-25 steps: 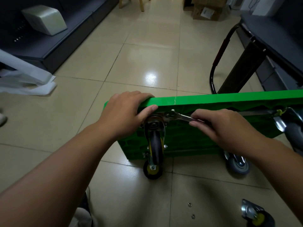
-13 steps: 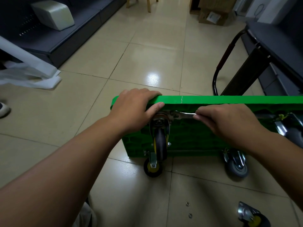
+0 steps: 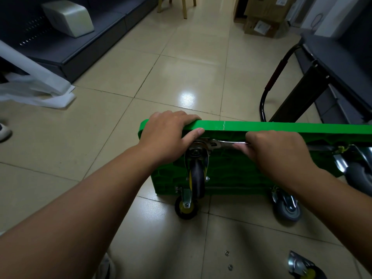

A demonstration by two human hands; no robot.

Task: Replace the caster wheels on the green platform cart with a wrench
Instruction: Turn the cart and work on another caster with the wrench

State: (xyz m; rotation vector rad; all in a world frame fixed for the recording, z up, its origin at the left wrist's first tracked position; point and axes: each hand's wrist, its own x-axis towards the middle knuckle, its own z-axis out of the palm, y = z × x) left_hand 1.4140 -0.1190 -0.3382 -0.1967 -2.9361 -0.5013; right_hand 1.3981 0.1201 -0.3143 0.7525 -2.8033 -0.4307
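Green plastic platform cart [image 3: 261, 125] is standing on its long edge on the beige tiled floor [image 3: 100, 137], around 3 o'clock of centre, underside facing the camera; left hand [image 3: 167, 135] is gripping its top edge at the corner; right hand [image 3: 275, 150] is clutching the flat silver wrench [image 3: 227, 142], whose head is sitting at the black-and-yellow caster wheel [image 3: 197, 178] mount; loose spare caster [image 3: 302, 266] is lying at 5 o'clock.

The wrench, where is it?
In the head view, the wrench lies right of centre, under the green cart rim; the right hand grips its handle, its head on the caster mount beside the left hand.
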